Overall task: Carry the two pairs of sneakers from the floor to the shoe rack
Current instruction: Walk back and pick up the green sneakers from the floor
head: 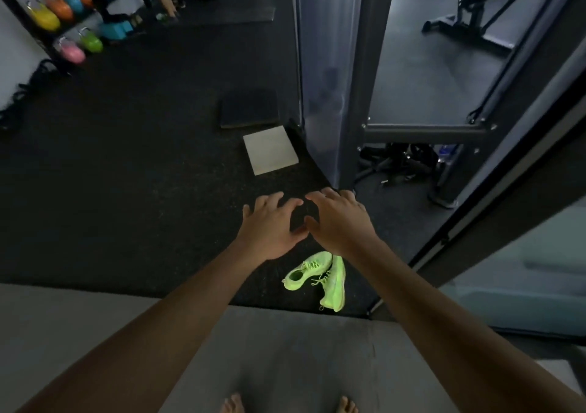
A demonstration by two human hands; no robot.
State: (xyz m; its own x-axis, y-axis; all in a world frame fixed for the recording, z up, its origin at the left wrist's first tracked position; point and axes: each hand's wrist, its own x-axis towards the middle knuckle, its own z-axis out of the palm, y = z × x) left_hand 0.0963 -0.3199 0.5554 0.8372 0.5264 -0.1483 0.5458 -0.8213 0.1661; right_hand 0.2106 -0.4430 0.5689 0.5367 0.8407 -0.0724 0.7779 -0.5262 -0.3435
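A pair of neon green sneakers (318, 278) lies on the dark rubber floor just past the edge of a grey mat (285, 349). One shoe rests on its sole, the other lies tipped on its side against it. My left hand (269, 225) and my right hand (339, 220) reach forward side by side above the floor, higher in the frame than the shoes, fingers spread and holding nothing. My right forearm covers the toe end of the shoes. No second pair and no shoe rack shows.
A pale square pad (270, 150) and a dark pad (249, 107) lie on the floor ahead. A metal post (329, 76) and frame stand to the right. A rack of coloured kettlebells (63, 9) lines the far left. My bare toes (233, 404) show at the bottom.
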